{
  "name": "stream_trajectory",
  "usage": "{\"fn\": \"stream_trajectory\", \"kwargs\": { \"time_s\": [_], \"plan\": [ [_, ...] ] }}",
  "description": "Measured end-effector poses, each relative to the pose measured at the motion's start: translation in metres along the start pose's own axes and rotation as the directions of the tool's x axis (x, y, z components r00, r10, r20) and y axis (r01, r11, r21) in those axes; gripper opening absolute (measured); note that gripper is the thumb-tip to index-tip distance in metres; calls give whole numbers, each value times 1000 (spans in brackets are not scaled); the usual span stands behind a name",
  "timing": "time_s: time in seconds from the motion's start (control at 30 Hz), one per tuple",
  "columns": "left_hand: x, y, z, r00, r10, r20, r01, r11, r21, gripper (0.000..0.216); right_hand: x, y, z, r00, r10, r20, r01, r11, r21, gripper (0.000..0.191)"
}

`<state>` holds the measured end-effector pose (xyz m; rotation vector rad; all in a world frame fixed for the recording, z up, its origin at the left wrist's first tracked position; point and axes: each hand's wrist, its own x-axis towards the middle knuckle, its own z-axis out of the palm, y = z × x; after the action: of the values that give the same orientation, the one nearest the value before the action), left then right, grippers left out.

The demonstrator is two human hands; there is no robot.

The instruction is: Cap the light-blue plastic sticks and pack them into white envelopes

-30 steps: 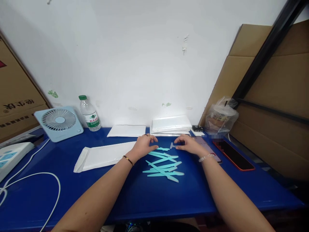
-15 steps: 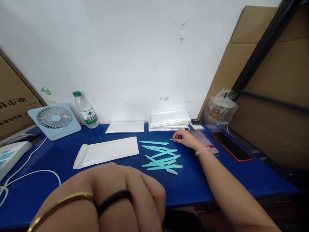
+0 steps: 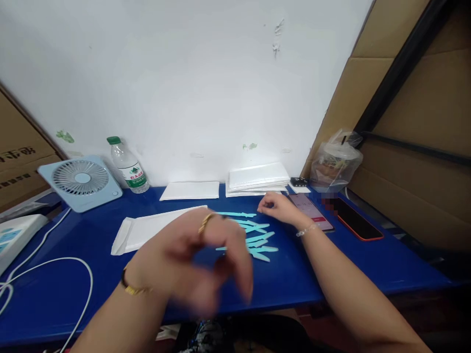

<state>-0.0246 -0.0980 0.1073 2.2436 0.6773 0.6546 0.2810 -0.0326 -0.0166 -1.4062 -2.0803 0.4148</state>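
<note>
My left hand (image 3: 206, 255) is raised close to the camera, blurred by motion, its fingers curved and thumb apart, with nothing visible between them. Behind it, partly covered, lie several slim teal eyebrow razors (image 3: 257, 239) in a crossed pile. My right hand (image 3: 274, 206) is low over the table just right of the topmost razor (image 3: 239, 214), thumb and fingertips pinched together. Whatever they hold, if anything, is too small to make out. A white padded envelope (image 3: 142, 230) lies flat, its flap end to the left, partly hidden by my left hand.
Against the wall lie another white envelope (image 3: 189, 190) and a stack of white envelopes (image 3: 257, 176). A blue fan (image 3: 83, 179) and water bottle (image 3: 128, 166) stand left. Two phones (image 3: 312, 211) (image 3: 358, 220) and a bagged drink cup (image 3: 335, 162) are right. A white cable (image 3: 88, 274) crosses the blue table.
My left hand has drawn back from the lens and its fingers have loosened, now covering part of the envelope and razors. The small pale piece at my right fingertips no longer shows.
</note>
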Motion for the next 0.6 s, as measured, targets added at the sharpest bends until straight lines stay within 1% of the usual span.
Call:
{"fn": "stream_trajectory", "kwargs": {
  "time_s": [0.03,0.1,0.17,0.2,0.23,0.27,0.33,0.43,0.53,0.6],
  "plan": [
    [14,-5,1,999,7,45,-7,1000,6,46,0,-6,3,999,-11,50,12,1000,-6,18],
    [41,-25,7,992,-21,124,14,998,61,37,0,-13,9,991,-34,133,40,998,-45,17],
    [60,-56,17,992,-106,76,89,976,197,32,0,-16,15,982,-40,183,55,996,-73,16],
    [66,-73,23,990,-132,44,115,955,275,29,1,-16,18,980,-36,198,52,996,-77,15],
    [70,-89,28,991,-131,11,120,936,331,27,1,-16,19,977,-30,209,47,996,-76,14],
    [72,-102,34,992,-128,7,116,921,371,25,2,-16,21,976,-26,217,42,996,-73,12],
    [73,-121,45,990,-130,56,94,898,429,22,2,-18,21,975,-24,219,39,997,-62,11],
    [73,-129,56,983,-155,102,86,866,493,15,2,-22,18,977,-20,213,31,999,-45,11],
    [75,-130,59,982,-175,75,110,842,528,15,2,-18,10,977,4,214,5,999,-42,11],
    [76,-133,58,982,-181,53,127,840,528,16,1,-10,3,975,55,217,-47,998,-40,12]
  ]
}}
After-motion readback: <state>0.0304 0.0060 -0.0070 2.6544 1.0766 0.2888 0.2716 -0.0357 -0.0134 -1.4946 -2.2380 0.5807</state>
